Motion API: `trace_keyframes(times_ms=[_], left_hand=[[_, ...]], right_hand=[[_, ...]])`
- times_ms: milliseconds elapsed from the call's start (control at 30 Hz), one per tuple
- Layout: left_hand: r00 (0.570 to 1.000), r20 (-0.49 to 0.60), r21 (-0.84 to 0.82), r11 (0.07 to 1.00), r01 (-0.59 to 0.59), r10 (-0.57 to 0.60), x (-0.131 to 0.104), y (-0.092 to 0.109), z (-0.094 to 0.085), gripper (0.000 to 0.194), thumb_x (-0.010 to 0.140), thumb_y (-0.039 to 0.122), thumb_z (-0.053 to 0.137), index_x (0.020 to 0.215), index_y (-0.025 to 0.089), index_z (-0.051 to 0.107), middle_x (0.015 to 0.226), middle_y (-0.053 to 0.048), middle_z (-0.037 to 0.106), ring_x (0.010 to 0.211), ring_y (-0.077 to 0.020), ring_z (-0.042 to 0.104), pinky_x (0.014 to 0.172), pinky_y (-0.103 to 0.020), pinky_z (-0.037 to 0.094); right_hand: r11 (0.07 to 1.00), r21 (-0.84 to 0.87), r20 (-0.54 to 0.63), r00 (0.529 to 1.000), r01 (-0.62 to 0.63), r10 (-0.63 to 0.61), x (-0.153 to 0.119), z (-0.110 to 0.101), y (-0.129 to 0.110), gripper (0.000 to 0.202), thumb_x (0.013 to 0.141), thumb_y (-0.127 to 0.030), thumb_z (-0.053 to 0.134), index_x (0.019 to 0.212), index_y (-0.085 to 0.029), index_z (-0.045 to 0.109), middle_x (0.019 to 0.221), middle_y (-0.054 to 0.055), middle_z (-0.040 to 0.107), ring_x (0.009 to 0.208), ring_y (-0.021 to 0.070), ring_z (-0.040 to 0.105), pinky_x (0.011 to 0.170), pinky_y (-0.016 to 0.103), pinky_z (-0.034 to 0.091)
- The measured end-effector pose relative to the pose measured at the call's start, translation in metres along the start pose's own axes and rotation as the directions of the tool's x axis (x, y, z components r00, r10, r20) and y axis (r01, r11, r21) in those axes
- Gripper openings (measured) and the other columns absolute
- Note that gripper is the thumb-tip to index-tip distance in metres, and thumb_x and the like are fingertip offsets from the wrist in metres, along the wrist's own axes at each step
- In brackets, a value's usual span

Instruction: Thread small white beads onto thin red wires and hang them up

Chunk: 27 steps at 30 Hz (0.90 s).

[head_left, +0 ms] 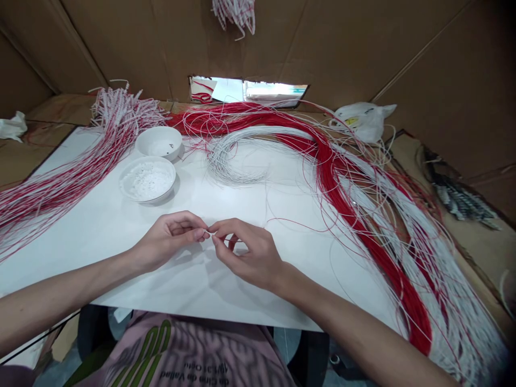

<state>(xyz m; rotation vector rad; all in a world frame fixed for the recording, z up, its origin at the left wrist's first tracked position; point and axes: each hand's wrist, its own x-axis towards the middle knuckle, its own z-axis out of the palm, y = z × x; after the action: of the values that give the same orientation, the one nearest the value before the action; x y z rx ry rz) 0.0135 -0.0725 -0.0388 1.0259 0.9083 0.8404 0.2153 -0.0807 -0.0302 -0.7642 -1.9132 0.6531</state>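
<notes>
My left hand [173, 238] and my right hand [248, 250] meet fingertip to fingertip above the white table. Between them is a small white piece [209, 232], pinched by my left thumb and forefinger; its exact kind is too small to make out. My right thumb and forefinger are closed in a pinch at its other side, on a thin wire [238, 241] that shows behind the fingers. A thin red wire [296, 221] comes out past my right hand toward the big red bundle.
Two white bowls, one with small white pieces [147, 180] and one nearly bare [158, 143], stand left of centre. Red-and-white wires [92, 156] lie left; long red [334, 188] and white wires [439, 269] fill the right. A plastic bag [365, 119] sits by the cardboard wall [342, 48].
</notes>
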Motion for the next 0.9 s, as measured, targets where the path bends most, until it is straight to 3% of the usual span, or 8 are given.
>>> trace_keyframes(times_ms=[167, 433, 900], left_hand=[[0.999, -0.019, 0.113, 0.993, -0.038, 0.041, -0.0015, 0.001, 0.0004, 0.011, 0.08, 0.025, 0.074, 0.087, 0.017, 0.071, 0.083, -0.002, 0.072, 0.079, -0.0105, 0.066, 0.073, -0.019, 0.052], [0.977, -0.043, 0.368, 0.913, -0.179, 0.209, -0.006, 0.0025, 0.0037, 0.015, 0.082, 0.03, 0.071, 0.084, 0.015, 0.069, 0.081, -0.006, 0.07, 0.075, -0.0149, 0.064, 0.069, -0.024, 0.051], [0.966, 0.014, 0.406, 0.881, -0.242, 0.259, -0.0065, -0.0018, -0.0001, 0.012, 0.088, 0.028, 0.065, 0.091, 0.016, 0.067, 0.086, -0.006, 0.069, 0.081, -0.0151, 0.064, 0.072, -0.025, 0.05]], right_hand=[[1.0, 0.004, 0.0, 1.0, 0.003, -0.003, 0.0002, -0.0002, -0.0003, 0.011, 0.086, -0.007, 0.054, 0.083, -0.017, 0.058, 0.086, 0.004, 0.071, 0.067, 0.0099, 0.064, 0.053, 0.02, 0.053], [1.0, 0.003, -0.005, 1.0, -0.004, 0.004, 0.001, 0.0, -0.0014, 0.011, 0.086, -0.009, 0.054, 0.084, -0.018, 0.059, 0.085, 0.004, 0.071, 0.066, 0.0102, 0.063, 0.052, 0.021, 0.053], [0.999, -0.014, 0.008, 0.999, 0.041, -0.041, 0.0008, -0.0004, 0.0003, 0.012, 0.085, -0.007, 0.055, 0.081, -0.018, 0.057, 0.086, 0.004, 0.071, 0.065, 0.0098, 0.062, 0.052, 0.021, 0.052]])
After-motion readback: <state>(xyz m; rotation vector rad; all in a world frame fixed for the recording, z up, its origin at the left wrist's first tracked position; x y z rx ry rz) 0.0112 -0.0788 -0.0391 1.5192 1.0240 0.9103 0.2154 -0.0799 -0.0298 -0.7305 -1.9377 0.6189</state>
